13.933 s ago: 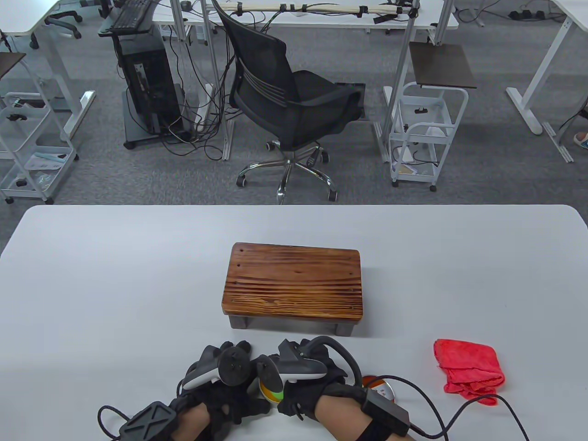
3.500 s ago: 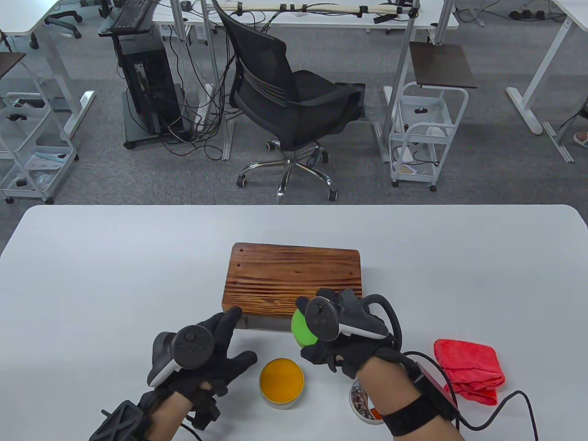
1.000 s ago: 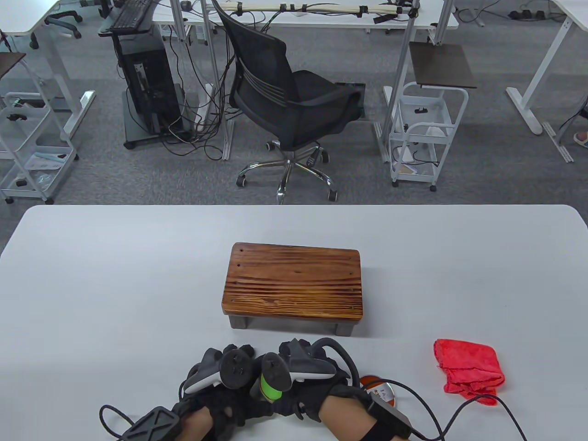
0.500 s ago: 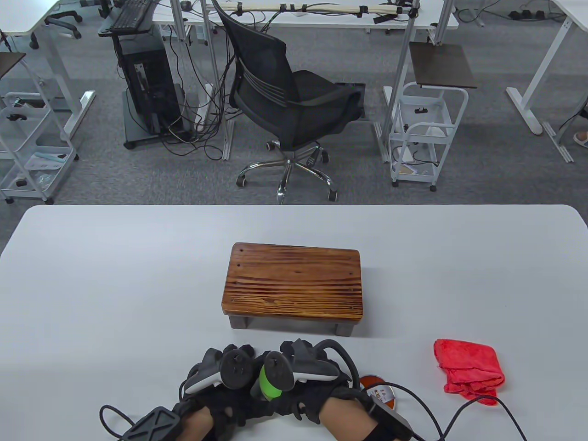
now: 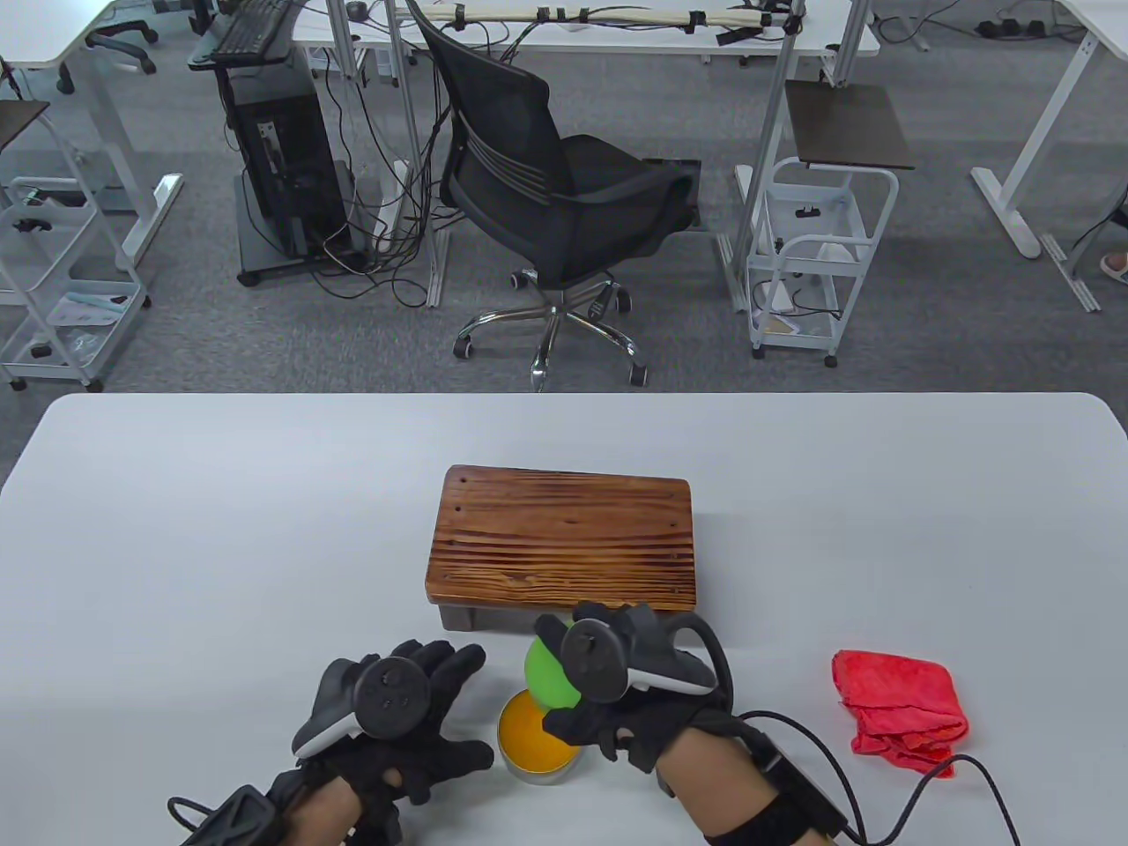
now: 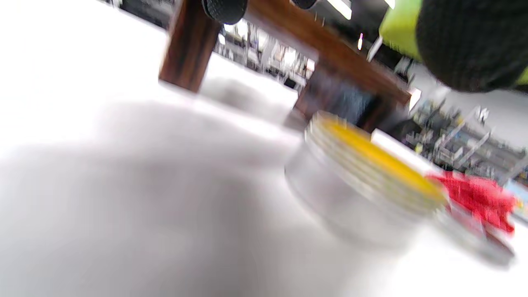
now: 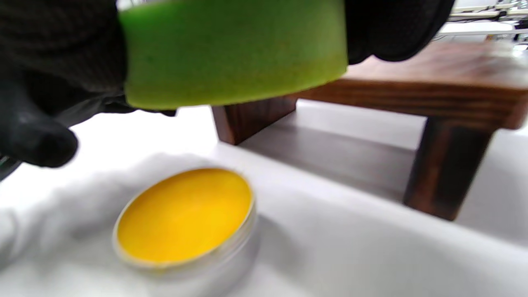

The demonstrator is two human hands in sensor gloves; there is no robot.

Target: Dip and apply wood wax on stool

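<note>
Near the tabletop's front edge, the right hand (image 5: 634, 696) grips the green sponge (image 7: 235, 49) above the open wax tin (image 7: 185, 218), the left hand (image 5: 397, 714) lies spread and empty beside it, and the stool (image 5: 564, 542), mid-table, apparently awaits waxing.

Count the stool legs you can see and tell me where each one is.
2. In the right wrist view, one leg stands behind the wax tin, the other at the right. The stool may hide more legs.
</note>
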